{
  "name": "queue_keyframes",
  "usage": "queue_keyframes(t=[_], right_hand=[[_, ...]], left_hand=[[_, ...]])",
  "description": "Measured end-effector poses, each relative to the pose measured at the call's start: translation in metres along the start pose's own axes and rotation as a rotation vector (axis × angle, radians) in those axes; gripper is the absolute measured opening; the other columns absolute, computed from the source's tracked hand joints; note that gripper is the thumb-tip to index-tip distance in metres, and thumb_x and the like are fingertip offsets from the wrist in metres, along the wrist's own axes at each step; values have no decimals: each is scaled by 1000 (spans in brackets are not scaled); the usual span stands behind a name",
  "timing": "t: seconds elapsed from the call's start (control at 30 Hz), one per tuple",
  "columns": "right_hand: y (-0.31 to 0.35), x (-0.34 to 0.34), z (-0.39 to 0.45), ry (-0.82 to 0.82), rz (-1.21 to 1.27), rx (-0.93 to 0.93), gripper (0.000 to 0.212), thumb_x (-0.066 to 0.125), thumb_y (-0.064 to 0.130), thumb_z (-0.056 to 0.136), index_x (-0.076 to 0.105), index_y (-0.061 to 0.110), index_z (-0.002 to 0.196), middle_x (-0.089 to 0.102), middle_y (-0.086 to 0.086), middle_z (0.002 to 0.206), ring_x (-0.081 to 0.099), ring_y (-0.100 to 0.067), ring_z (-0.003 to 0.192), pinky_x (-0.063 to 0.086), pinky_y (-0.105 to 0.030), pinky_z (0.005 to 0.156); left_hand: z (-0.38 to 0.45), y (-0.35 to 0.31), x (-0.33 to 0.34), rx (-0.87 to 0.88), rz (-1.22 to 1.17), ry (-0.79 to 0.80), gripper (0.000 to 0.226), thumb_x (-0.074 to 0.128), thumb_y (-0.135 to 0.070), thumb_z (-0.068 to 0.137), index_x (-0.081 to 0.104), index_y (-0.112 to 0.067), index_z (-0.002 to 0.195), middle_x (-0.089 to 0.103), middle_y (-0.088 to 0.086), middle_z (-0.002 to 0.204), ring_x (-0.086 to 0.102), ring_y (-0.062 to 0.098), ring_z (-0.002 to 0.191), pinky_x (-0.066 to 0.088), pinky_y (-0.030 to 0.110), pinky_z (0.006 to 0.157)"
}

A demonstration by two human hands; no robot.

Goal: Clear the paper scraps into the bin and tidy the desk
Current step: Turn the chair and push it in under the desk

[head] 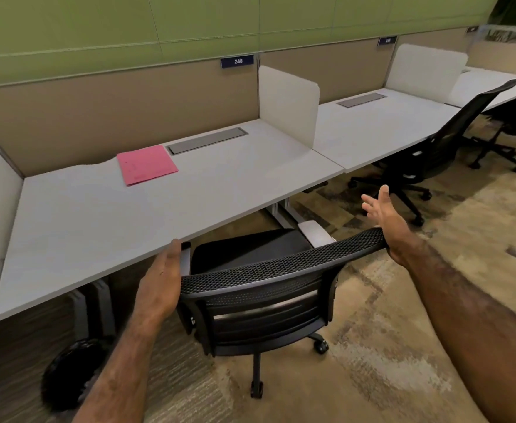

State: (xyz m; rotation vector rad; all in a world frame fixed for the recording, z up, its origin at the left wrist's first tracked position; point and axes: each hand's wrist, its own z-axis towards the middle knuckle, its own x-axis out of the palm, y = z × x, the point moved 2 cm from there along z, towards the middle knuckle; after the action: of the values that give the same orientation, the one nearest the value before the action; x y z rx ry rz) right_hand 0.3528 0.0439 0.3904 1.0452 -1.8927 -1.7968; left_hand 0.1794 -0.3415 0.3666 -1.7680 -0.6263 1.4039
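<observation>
A grey desk (104,221) runs across the view, with a pink folder (146,163) lying flat near its back edge. A black mesh office chair (268,279) stands in front of the desk, its seat partly under the desktop. My left hand (162,279) rests flat against the left end of the chair's backrest, fingers together, gripping nothing. My right hand (383,213) hovers open just past the backrest's right end, fingers spread. A black bin (67,374) sits on the floor under the desk at lower left. No paper scraps show.
A white divider (287,102) separates this desk from the neighbouring desk (381,126). Two more black chairs (433,154) stand to the right. A grey cable hatch (206,140) is set in the desktop. Patterned carpet (403,331) spreads to the right.
</observation>
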Motion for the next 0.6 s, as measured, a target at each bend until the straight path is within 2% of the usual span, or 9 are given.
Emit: queue_keyframes(t=[0.07, 0.17, 0.27, 0.4, 0.47, 0.53, 0.6], right_hand=[[2, 7, 7, -30, -12, -21, 94, 9, 87, 72, 30, 37, 149, 23, -2, 161, 17, -23, 148, 3, -53, 120], [7, 18, 18, -49, -19, -27, 86, 6, 83, 77, 24, 41, 150, 15, -1, 163, 10, -24, 150, 2, -53, 120], [14, 31, 28, -50, -22, -53, 75, 5, 75, 88, 22, 40, 151, 14, 2, 163, 10, -22, 149, 2, -47, 119], [22, 48, 42, -41, -87, -17, 97, 6, 89, 71, 23, 38, 152, 18, -3, 162, 14, -26, 148, 6, -48, 118], [27, 57, 50, -5, -78, -79, 85, 5, 78, 83, 21, 33, 153, 17, -1, 162, 13, -23, 149, 6, -42, 117], [30, 65, 57, 33, -69, -146, 76, 6, 67, 91, 19, 27, 154, 16, 2, 162, 12, -19, 149, 7, -31, 112], [32, 73, 64, 60, -95, -158, 73, 7, 64, 93, 18, 26, 154, 15, 3, 162, 12, -17, 149, 8, -31, 112]], left_hand=[[3, 1, -4, 48, -30, -26, 98, 6, -92, 69, 13, -38, 151, 10, -5, 162, 15, 22, 147, 9, 48, 115], [12, 7, -12, 63, -42, -62, 92, 7, -89, 73, 0, -41, 151, -8, -12, 161, -3, 12, 147, -1, 45, 116], [19, 11, -17, 51, -46, -119, 90, 8, -87, 75, -2, -41, 151, -13, -12, 161, -9, 10, 147, -5, 46, 117], [27, 11, -25, 42, -71, -180, 94, 5, -89, 72, -3, -39, 151, -12, -10, 161, -9, 11, 147, -6, 47, 116], [31, 12, -28, 45, -73, -212, 99, 2, -90, 69, -3, -37, 152, -12, -9, 161, -9, 12, 147, -7, 45, 116], [35, 13, -31, 41, -62, -230, 93, 3, -86, 73, -3, -37, 152, -12, -8, 161, -10, 12, 147, -8, 44, 116], [41, 13, -34, 34, -38, -236, 88, 4, -81, 77, -4, -36, 152, -13, -8, 161, -11, 12, 147, -9, 43, 117]])
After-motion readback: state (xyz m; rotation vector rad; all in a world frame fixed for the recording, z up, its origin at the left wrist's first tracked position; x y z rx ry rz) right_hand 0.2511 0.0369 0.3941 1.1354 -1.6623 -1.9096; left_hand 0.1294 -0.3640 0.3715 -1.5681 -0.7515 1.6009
